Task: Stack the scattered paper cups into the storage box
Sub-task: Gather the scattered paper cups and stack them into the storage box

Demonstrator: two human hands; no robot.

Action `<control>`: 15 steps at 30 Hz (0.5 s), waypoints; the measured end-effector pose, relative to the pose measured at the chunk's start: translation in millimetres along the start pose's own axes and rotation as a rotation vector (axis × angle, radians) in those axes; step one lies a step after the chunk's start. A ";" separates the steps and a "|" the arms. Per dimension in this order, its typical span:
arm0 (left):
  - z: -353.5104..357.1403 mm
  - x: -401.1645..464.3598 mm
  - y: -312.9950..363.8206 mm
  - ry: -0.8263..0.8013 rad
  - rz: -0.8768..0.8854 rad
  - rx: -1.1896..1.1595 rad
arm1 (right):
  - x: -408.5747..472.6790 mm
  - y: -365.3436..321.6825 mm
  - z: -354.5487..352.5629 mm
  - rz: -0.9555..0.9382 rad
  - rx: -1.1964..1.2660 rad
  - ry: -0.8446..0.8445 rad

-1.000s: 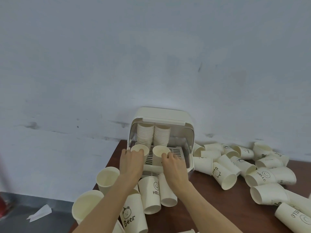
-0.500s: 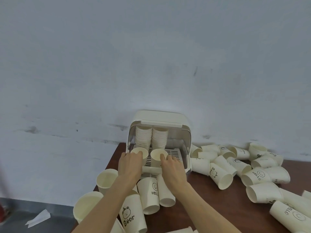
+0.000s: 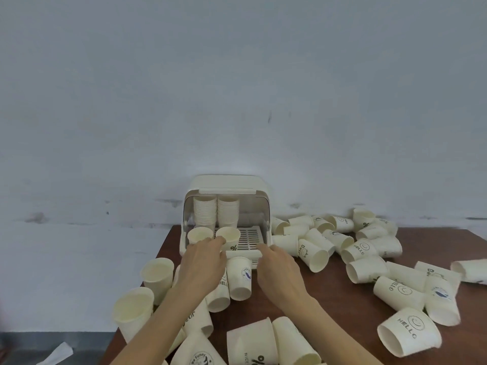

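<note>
The cream storage box stands open at the table's back edge, with two tall cup stacks inside at the rear. Two single paper cups, the left cup and the right cup, stand upright on its slatted tray. My left hand reaches to their front walls, its fingertips touching them. My right hand hovers over the table just before the tray, fingers relaxed, holding nothing. Several loose cups lie scattered to the right and in front.
On the brown table, two cups stand upright near the left edge. More cups lie on their sides under my arms and at the front right. A wall rises right behind the box. A paper scrap lies on the floor.
My right hand has let go of the right cup and drawn back toward me and to the right. The left hand has slid slightly right, between the two cups.
</note>
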State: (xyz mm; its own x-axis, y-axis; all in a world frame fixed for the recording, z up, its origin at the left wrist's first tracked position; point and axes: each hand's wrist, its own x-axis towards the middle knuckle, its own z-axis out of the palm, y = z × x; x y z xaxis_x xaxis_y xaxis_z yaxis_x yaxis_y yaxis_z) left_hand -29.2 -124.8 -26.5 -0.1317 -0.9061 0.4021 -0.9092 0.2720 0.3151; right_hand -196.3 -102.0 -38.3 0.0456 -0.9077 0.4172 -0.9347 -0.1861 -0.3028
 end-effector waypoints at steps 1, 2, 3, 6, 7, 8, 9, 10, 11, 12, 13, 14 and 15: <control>-3.5 -5.1 9.3 0.000 -0.005 -0.040 | -6.0 3.6 -2.5 0.013 0.012 -0.004; -6.4 -9.9 18.4 0.004 -0.006 -0.076 | -11.4 7.2 -4.7 0.023 0.020 -0.012; -8.3 -14.3 26.8 0.012 0.000 -0.112 | -15.7 10.4 -6.9 0.028 0.023 -0.021; -10.0 -23.7 49.7 0.022 0.039 -0.181 | -26.5 21.7 -15.1 0.030 0.038 -0.028; -9.3 -25.8 56.6 0.018 0.055 -0.188 | -30.3 25.9 -18.5 0.031 0.055 -0.022; -7.6 -27.3 62.7 0.012 0.070 -0.195 | -33.6 30.3 -22.3 0.031 0.072 -0.014; -5.7 -28.4 68.5 0.002 0.084 -0.204 | -37.2 34.7 -25.8 0.034 0.086 -0.005; -4.0 -29.4 74.4 -0.011 0.099 -0.210 | -40.5 39.6 -29.3 0.041 0.094 0.006; -2.3 -29.7 80.2 -0.022 0.116 -0.213 | -43.9 44.7 -32.3 0.050 0.101 0.015; -0.1 -29.6 85.7 -0.032 0.137 -0.212 | -47.4 50.2 -35.8 0.061 0.109 0.017; 2.7 -28.8 91.2 -0.043 0.160 -0.207 | -50.9 55.7 -39.5 0.072 0.116 0.016; 5.5 -27.7 96.7 -0.055 0.181 -0.200 | -54.0 61.9 -42.2 0.085 0.121 0.014; 8.5 -26.1 102.5 -0.070 0.200 -0.194 | -56.7 68.8 -45.0 0.100 0.125 0.015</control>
State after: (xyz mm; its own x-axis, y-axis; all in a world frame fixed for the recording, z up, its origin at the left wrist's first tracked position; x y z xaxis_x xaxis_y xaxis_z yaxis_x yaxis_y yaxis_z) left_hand -122.4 -76.0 -12.0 -0.3344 -0.8464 0.4144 -0.7707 0.4987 0.3966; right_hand -279.0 -46.4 -44.2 -0.0519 -0.9186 0.3918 -0.8832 -0.1409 -0.4474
